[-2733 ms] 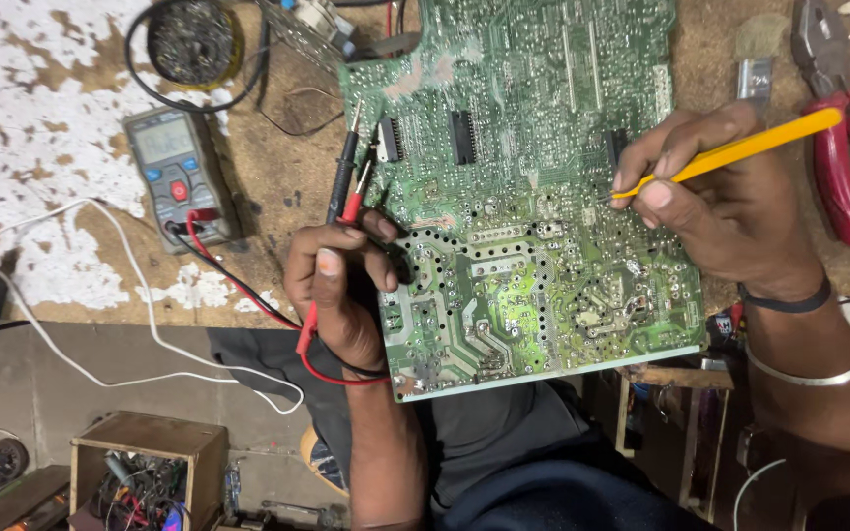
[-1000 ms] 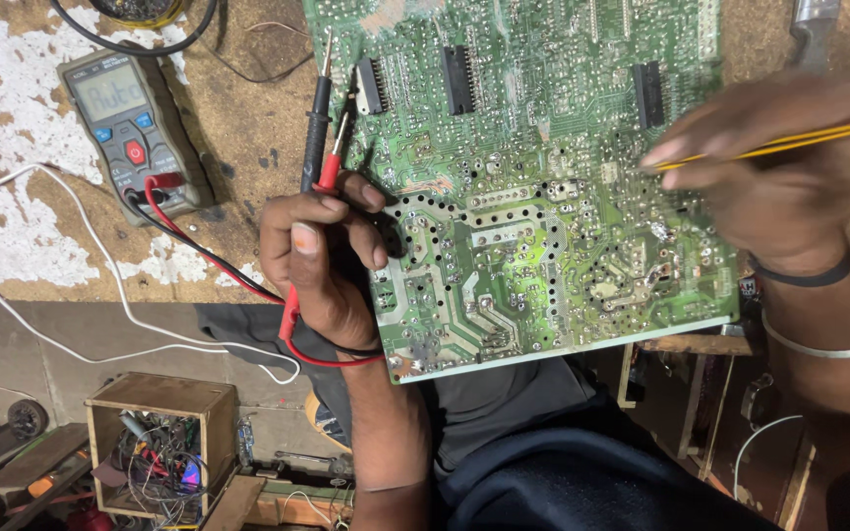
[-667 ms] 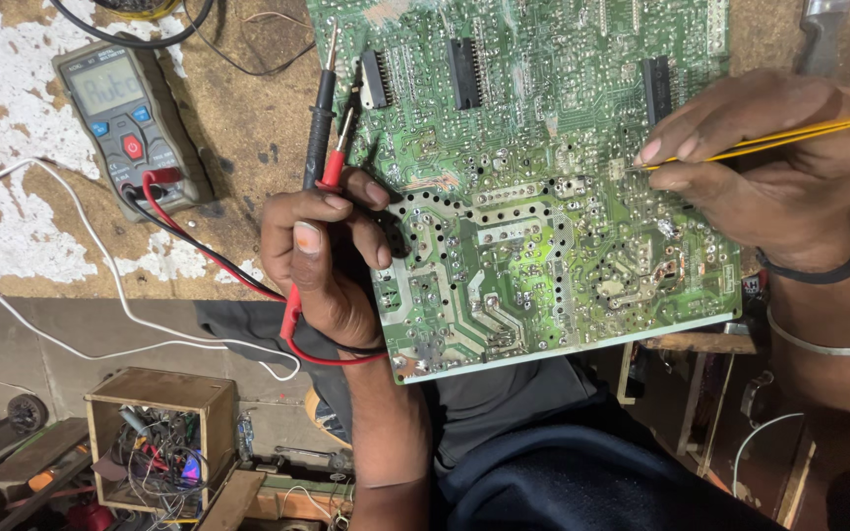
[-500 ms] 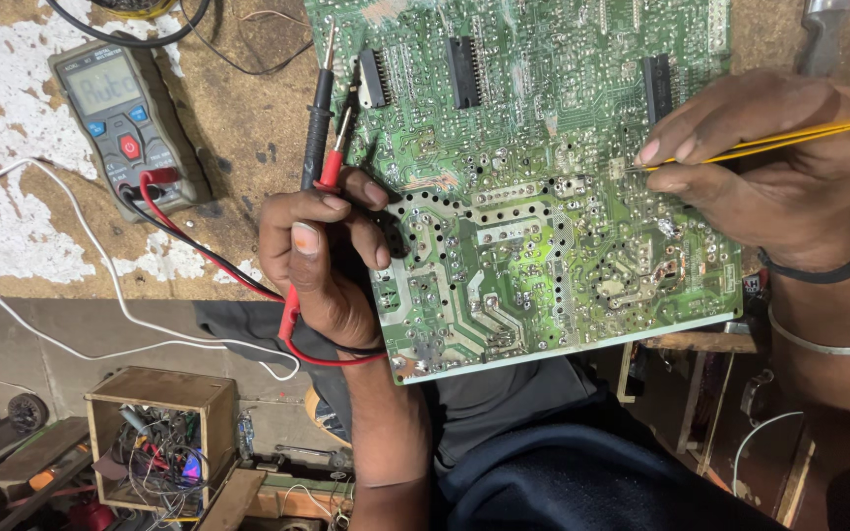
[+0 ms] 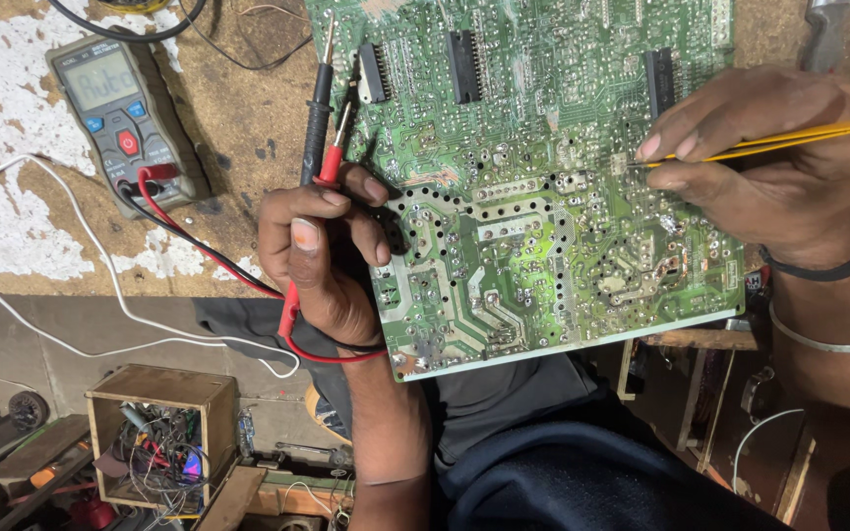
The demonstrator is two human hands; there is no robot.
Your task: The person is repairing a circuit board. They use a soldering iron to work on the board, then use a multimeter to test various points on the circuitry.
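Observation:
A large green circuit board point(image 5: 533, 197) lies solder side up, overhanging the workbench edge above my lap. My left hand point(image 5: 322, 251) grips its left edge and also holds two multimeter probes point(image 5: 319, 118), one black and one red, pointing up. My right hand point(image 5: 774, 162) rests on the board's right part and holds a thin yellow tool point(image 5: 789, 138), its tip touching the board near the middle right. Red and black leads point(image 5: 199, 251) run from the probes to a grey multimeter point(image 5: 120, 118) at the upper left.
The worn wooden workbench point(image 5: 238, 147) has peeling white paint at left. A white wire point(image 5: 81, 295) trails over its edge. On the floor below stand a wooden box point(image 5: 164, 447) of wires and parts and scattered scraps. A metal tool point(image 5: 823, 34) lies at the top right.
The view has shifted closer and slightly up since 2.7 s ago. My right hand slid left with the yellow tool onto the board. My left hand keeps its grip.

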